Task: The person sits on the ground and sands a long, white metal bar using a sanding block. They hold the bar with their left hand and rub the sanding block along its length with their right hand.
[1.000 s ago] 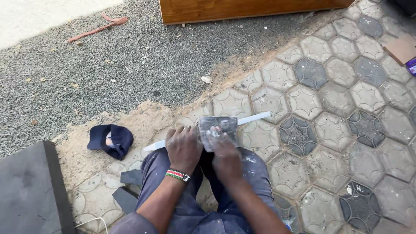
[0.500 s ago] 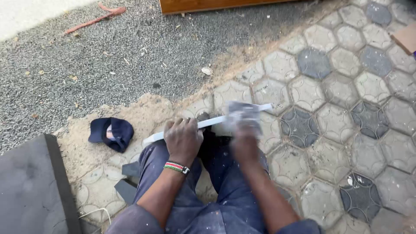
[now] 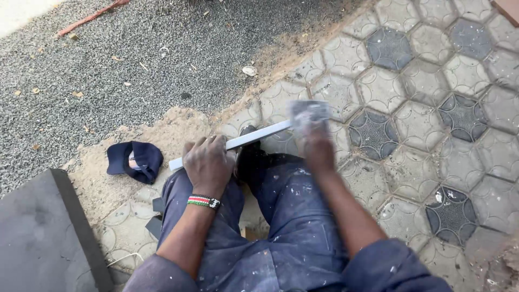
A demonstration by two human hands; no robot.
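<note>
Across the knees, pale strip (image 3: 254,136) under left hand (image 3: 208,165)'s closed grip (right hand (image 3: 316,146) blurred, pinching sandpaper (image 3: 308,113)).

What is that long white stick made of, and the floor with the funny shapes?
The stick looks like painted or primed wood or metal: straight, square-edged, matt pale grey-white; which one is unclear. The paving seems to be cast concrete blocks: hexagonal, rough, dusty grey, some darker and pebbled.

Motion blurred the right hand (image 3: 318,148) and the grey sheet (image 3: 308,114) it gripped at twelve o'clock; the left hand (image 3: 210,162) covered the pale strip's (image 3: 254,137) middle.
</note>
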